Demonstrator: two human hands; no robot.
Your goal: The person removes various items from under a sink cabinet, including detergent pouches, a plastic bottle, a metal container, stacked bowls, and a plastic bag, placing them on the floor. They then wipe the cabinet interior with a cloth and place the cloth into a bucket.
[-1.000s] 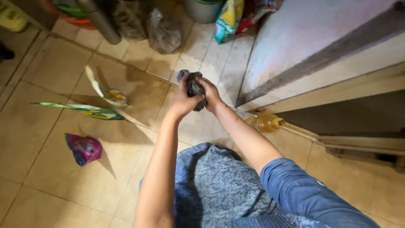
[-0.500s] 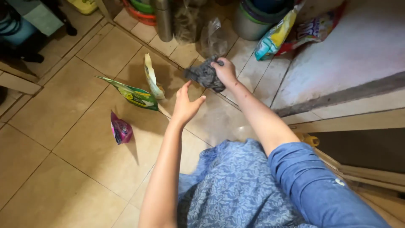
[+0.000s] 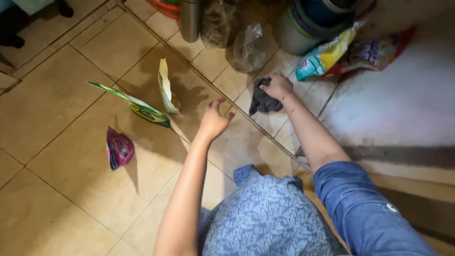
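A dark grey rag [image 3: 263,100] is bunched up low over the tan tiled floor [image 3: 71,95], just in front of the white step [image 3: 403,104], and it hangs from the right hand [image 3: 277,86]. That hand's grip is clenched on the top of the rag, fingers curled over the cloth; whether the lower end of the rag touches the tiles cannot be told.

To the left of the rag, the left hand [image 3: 214,122] is held out above the floor with fingers spread and the grip released, touching nothing.

Farther left of the rag stand three opened pouches: a pale yellow pouch [image 3: 166,87] nearest, a green pouch [image 3: 137,106] just beside it, and a pink pouch [image 3: 118,149] lower and farther out.

Behind the rag, along the far edge of the floor, a crumpled clear plastic bag [image 3: 246,47] sits near a metal flask [image 3: 189,19]. Just right of the rag lies a yellow and blue packet [image 3: 322,59], leaning at the foot of a grey bucket [image 3: 296,35].

Nearest the camera, below the rag, is blue patterned clothing [image 3: 265,218].
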